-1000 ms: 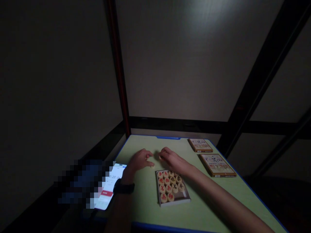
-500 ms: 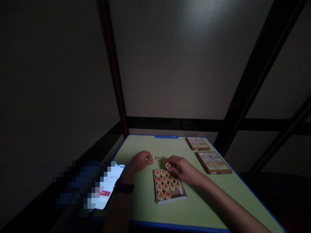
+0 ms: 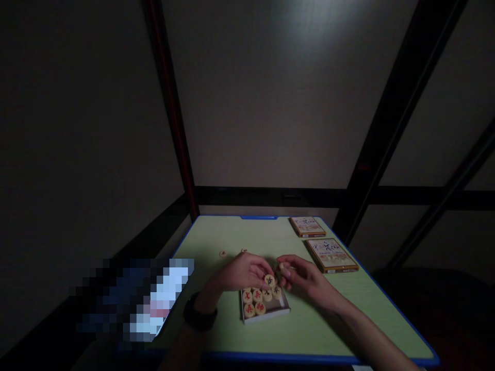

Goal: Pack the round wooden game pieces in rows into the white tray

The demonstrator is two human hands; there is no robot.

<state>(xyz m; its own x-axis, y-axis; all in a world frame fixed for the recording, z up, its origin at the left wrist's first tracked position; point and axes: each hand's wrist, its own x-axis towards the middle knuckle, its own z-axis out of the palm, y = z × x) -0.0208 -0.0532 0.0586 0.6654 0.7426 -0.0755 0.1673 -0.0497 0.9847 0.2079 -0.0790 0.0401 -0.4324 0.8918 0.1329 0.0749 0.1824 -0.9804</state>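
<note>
My left hand (image 3: 245,272) is over the back left part of a shallow white box (image 3: 266,316), its fingers closed on a round Chinese chess piece (image 3: 269,281) with a black character. Close on its right, my right hand (image 3: 307,278) pinches another chess piece (image 3: 282,267), seen partly edge-on. Rows of pieces lie in the box, red-marked ones (image 3: 260,308) at the front left and black-marked ones further right. The hands hide the back rows. On the table behind my left hand are two loose pieces, one (image 3: 223,253) to the left and one (image 3: 244,250) partly covered.
Two flat printed boxes, a nearer one (image 3: 331,255) and a farther one (image 3: 308,226), lie along the right side of the green table (image 3: 224,335). A lit phone (image 3: 170,288), partly pixelated, is at the left edge. Walls stand behind and to the left.
My left hand has moved right, from beside the loose pieces to over the box. My right hand has shifted slightly right with its piece. The view has turned a little.
</note>
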